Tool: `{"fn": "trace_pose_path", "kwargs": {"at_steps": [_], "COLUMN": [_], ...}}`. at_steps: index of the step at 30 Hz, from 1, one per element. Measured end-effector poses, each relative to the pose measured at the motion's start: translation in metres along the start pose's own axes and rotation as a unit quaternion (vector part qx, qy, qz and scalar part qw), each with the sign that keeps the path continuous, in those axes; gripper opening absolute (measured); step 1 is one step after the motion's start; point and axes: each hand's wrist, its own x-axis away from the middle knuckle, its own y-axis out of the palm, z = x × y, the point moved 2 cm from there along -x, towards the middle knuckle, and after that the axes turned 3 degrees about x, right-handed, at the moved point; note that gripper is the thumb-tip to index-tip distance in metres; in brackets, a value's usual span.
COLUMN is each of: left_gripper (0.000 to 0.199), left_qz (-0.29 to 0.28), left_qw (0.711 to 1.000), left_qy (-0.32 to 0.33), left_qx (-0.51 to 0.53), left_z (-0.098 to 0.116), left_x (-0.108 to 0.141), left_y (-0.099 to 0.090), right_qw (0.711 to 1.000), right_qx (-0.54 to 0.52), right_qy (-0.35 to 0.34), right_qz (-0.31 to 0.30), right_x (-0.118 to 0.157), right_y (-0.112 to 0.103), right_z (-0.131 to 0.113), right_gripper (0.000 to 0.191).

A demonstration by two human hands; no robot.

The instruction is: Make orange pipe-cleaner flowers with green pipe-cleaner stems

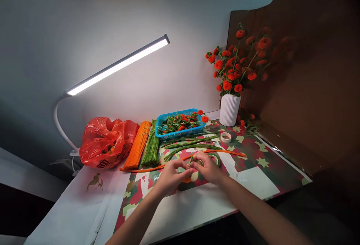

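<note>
Patterned surface (284, 168) beneath, left fingers (183, 176) and right fingers (206, 159) narrow together, pinching a green stem (191, 159) between them — probably light, fuzzy, bendable, best held near its end — beyond sit a basket (180, 134) and a white vase (230, 110).

a bar lamp (119, 66) glares; the corners darken.

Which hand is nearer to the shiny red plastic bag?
Left. The left hand is to the right of the bag; the right hand is farther right, on the left hand's far side.
</note>
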Motion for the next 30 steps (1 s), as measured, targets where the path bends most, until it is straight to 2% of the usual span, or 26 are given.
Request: {"fn": "trace_pose_path", "kwargs": {"at_steps": [2,4,6,8,11,13,15,18,19,21,23,25,27,30], "left_gripper": [0.031,0.032,0.032,0.033,0.031,0.029,0.029,0.035,0.036,0.035,0.027,0.021,0.022,0.028], "left_qz": [0.042,0.039,-0.015,-0.11,-0.243,-0.285,-0.299,-0.268,-0.233,-0.124,-0.008,0.056,0.063,0.019], "left_qw": [0.995,0.993,0.999,0.992,0.944,0.916,0.908,0.941,0.959,0.99,0.996,0.977,0.963,0.975], "left_qy": [0.046,0.057,0.024,-0.032,-0.099,-0.124,-0.137,-0.114,-0.101,-0.062,-0.001,0.062,0.093,0.06], "left_qx": [-0.074,-0.091,-0.039,0.057,0.199,0.253,0.258,0.172,0.128,0.025,-0.093,-0.194,-0.245,-0.213], "left_z": [0.007,0.01,0.008,0.003,-0.004,-0.005,-0.005,-0.003,-0.002,-0.001,0.002,0.008,0.013,0.018], "left_x": [0.002,0.004,0.007,0.01,0.014,0.015,0.014,0.01,0.009,0.006,0.005,0.007,0.008,0.01], "left_y": [0.002,0.001,-0.002,-0.005,-0.009,-0.01,-0.011,-0.008,-0.007,-0.004,-0.002,0.0,0.0,-0.003], "right_qw": [1.0,1.0,0.999,0.995,0.989,0.987,0.988,0.991,0.992,0.994,0.996,0.998,0.999,0.999], "right_qx": [0.004,-0.003,-0.026,-0.053,-0.079,-0.085,-0.085,-0.08,-0.079,-0.073,-0.06,-0.042,-0.029,-0.023], "right_qy": [0.008,0.01,0.002,-0.017,-0.043,-0.04,-0.028,0.003,0.015,0.032,0.035,0.03,0.016,-0.018], "right_qz": [0.005,-0.01,-0.043,-0.082,-0.12,-0.127,-0.123,-0.104,-0.095,-0.072,-0.05,-0.036,-0.035,-0.041], "right_x": [0.0,0.001,0.002,0.003,0.006,0.007,0.007,0.005,0.005,0.003,0.002,0.001,0.001,0.002], "right_y": [-0.001,-0.002,-0.003,-0.003,-0.001,0.0,0.001,0.003,0.003,0.002,0.001,-0.001,-0.003,-0.004], "right_z": [0.0,-0.001,-0.002,-0.004,-0.006,-0.006,-0.004,-0.001,0.0,0.002,0.002,0.002,0.0,-0.001], "right_gripper": [0.018,0.018,0.018,0.018,0.02,0.022,0.023,0.024,0.024,0.023,0.021,0.018,0.015,0.013]}}
